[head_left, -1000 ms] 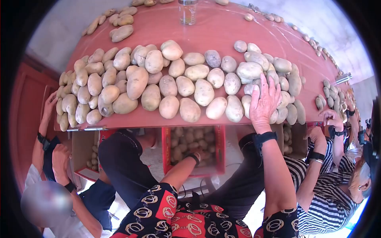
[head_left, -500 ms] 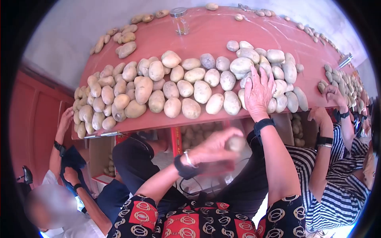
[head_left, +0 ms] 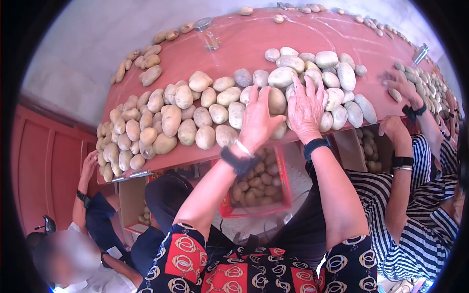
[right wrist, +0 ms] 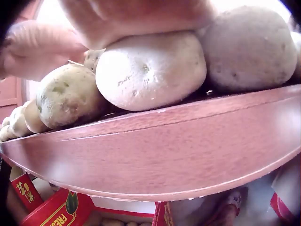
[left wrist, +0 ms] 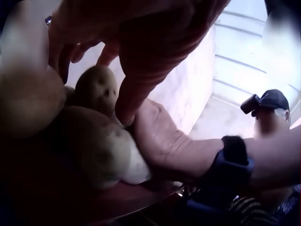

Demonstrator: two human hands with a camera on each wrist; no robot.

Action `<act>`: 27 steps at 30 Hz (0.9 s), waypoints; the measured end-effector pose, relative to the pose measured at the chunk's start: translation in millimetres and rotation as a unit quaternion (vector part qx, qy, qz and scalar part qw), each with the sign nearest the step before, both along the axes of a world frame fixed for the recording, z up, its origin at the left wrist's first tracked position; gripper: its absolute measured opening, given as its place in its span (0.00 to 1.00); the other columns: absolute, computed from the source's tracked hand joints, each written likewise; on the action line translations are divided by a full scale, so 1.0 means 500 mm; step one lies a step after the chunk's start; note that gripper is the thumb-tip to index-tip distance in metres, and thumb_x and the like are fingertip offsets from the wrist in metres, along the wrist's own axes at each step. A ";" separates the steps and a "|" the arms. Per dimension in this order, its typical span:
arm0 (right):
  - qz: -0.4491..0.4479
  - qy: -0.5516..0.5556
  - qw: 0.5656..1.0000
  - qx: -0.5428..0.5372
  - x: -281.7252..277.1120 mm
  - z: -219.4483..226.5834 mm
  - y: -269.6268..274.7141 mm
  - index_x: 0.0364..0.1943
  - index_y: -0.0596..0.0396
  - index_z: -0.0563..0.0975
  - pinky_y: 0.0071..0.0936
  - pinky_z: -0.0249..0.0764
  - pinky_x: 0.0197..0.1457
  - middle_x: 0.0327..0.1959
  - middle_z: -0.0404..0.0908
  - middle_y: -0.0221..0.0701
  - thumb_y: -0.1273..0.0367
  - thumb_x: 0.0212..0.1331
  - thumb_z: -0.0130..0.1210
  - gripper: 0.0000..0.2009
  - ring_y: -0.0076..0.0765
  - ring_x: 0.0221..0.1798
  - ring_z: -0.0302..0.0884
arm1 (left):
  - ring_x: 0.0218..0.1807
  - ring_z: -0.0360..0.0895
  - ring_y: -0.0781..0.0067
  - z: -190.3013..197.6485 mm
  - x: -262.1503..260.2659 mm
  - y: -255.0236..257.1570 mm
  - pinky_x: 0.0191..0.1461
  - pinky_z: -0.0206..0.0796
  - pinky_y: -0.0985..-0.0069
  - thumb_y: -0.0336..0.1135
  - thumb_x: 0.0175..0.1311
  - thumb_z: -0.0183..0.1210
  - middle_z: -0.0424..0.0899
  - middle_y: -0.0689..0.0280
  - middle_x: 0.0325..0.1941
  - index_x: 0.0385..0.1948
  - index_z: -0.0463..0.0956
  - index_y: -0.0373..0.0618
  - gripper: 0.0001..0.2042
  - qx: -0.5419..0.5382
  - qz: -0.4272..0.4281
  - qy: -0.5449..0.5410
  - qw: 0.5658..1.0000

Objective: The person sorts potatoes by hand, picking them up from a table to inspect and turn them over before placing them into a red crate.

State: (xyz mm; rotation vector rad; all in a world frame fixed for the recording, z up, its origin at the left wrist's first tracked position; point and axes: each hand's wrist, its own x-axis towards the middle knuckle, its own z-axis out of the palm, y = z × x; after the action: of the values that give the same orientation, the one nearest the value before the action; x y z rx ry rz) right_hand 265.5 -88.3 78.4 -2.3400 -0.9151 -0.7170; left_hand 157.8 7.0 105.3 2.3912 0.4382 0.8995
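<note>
Rows of potatoes (head_left: 187, 132) lie along the near edge of the red table (head_left: 229, 44). My left hand (head_left: 259, 119) reaches over the front rows, fingers spread and thumb apart. A brownish potato (head_left: 277, 101) sits between it and my right hand (head_left: 307, 110). In the left wrist view, the thumb hangs beside a dark potato (left wrist: 96, 89), the fingers arching above. My right hand lies on the potatoes with extended fingers; in the right wrist view its palm is over a pale potato (right wrist: 150, 70) at the table edge.
Below the table edge stands a red box (head_left: 286, 180) of potatoes, between my knees. A glass jar (head_left: 209, 35) is farther back. People sit on both sides; at right, another person's hand (head_left: 400, 88) reaches over the table near other potatoes.
My left hand has come up from the red box carrying a potato and now reaches over the front rows beside my right hand. My right hand has stayed on the potatoes.
</note>
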 end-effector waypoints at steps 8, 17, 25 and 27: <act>0.007 -0.024 1.000 0.014 0.006 -0.004 0.004 0.58 0.43 0.72 0.55 0.47 0.67 0.60 0.67 0.43 0.61 0.56 0.48 0.22 0.63 0.66 0.53 | 0.44 0.79 0.63 -0.035 -0.032 0.016 0.47 0.71 0.71 0.26 0.54 0.58 0.80 0.53 0.43 0.54 0.69 0.38 0.22 -0.032 -0.059 -0.014 0.998; -0.018 -0.086 0.996 -0.018 -0.017 0.035 -0.002 0.56 0.52 0.70 0.46 0.63 0.56 0.54 0.69 0.44 0.63 0.57 0.46 0.21 0.48 0.55 0.66 | 0.45 0.74 0.83 -0.034 -0.202 -0.008 0.47 0.68 0.83 0.21 0.63 0.53 0.78 0.69 0.43 0.46 0.73 0.42 0.11 -0.303 -0.245 0.112 0.914; 0.005 -0.060 0.998 0.001 -0.024 0.023 0.002 0.56 0.52 0.71 0.49 0.53 0.63 0.57 0.67 0.42 0.65 0.53 0.48 0.23 0.53 0.61 0.59 | 0.43 0.78 0.67 -0.325 -0.302 0.106 0.49 0.69 0.73 0.29 0.60 0.52 0.81 0.58 0.39 0.47 0.75 0.38 0.14 -0.232 -0.144 0.395 0.877; 0.013 -0.064 0.998 0.004 -0.024 0.021 0.007 0.56 0.52 0.71 0.50 0.53 0.63 0.56 0.68 0.42 0.65 0.53 0.48 0.23 0.54 0.60 0.60 | 0.43 0.79 0.61 -0.375 -0.316 0.125 0.49 0.70 0.71 0.30 0.59 0.51 0.81 0.54 0.39 0.46 0.75 0.38 0.14 -0.214 -0.094 0.406 0.884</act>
State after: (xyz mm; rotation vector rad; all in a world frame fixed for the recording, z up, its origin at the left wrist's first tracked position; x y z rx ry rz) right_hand 253.7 -84.6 88.7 -2.2917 -0.9948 -0.8672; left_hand -0.3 69.6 -82.2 2.2243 0.6144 -0.3180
